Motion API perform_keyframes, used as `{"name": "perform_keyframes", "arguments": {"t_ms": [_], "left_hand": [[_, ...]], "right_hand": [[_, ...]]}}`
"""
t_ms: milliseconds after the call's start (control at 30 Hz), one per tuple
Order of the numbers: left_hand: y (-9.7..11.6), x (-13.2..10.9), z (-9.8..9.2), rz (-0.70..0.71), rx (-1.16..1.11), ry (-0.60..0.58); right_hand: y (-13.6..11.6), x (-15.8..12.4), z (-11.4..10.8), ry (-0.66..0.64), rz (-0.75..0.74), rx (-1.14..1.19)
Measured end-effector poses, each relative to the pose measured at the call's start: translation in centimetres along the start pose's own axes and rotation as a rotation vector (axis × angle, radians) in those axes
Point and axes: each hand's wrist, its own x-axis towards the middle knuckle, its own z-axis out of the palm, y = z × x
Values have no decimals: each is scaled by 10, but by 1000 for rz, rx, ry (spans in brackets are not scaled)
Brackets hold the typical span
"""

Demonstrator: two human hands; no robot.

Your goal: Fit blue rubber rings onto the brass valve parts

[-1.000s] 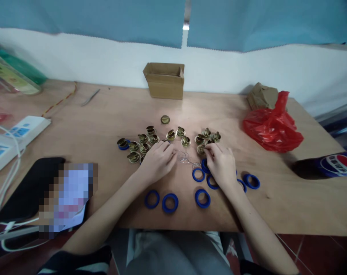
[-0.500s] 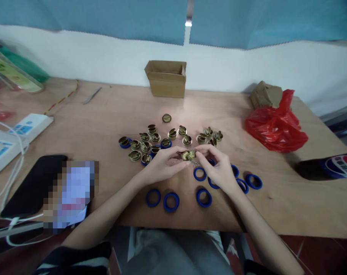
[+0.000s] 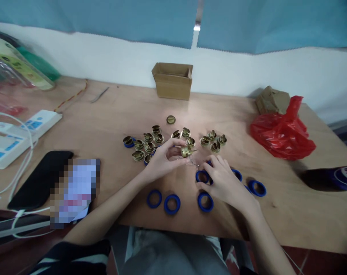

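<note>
My left hand point(image 3: 164, 158) is closed, pinching a brass-coloured round part with flaps point(image 3: 186, 151) between thumb and fingers above the table. My right hand point(image 3: 222, 179) is lowered over the blue rings, thumb and fingertips apart around one blue ring point(image 3: 202, 177); whether they touch it I cannot tell. Thin wire pieces point(image 3: 194, 163) lie by its fingertips, partly hidden. Beyond the hands stand several similar brass parts point(image 3: 149, 147), some seated in blue rings. Nearer the front edge lie more loose blue rings point(image 3: 172, 204).
A cardboard box point(image 3: 173, 88) stands against the wall. At right are a red plastic bag point(image 3: 282, 133), a crumpled brown carton point(image 3: 272, 100) and a dark bottle point(image 3: 322, 179) lying down. At left lie a power strip point(image 3: 43, 124), cables and a black phone point(image 3: 40, 179).
My right hand has let go of the brass part and moved down and right to the blue rings. My left hand keeps the part, now turned. The whole view has shifted slightly.
</note>
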Motion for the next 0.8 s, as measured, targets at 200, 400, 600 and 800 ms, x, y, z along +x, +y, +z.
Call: {"name": "perform_keyframes", "arguments": {"t_ms": [200,400,600,800], "left_hand": [[3,-2,1,-1,-66,25],[8,-4,5,-5,-71,46],[7,-4,7,-20,-109,28],[3,-6,9,-18,-116,-25]], "right_hand": [[0,2,-4,-15,-15,124],[0,5,-15,186,-17,500],[-3,10,-14,483,78,867],[-12,14,7,524,119,1005]]}}
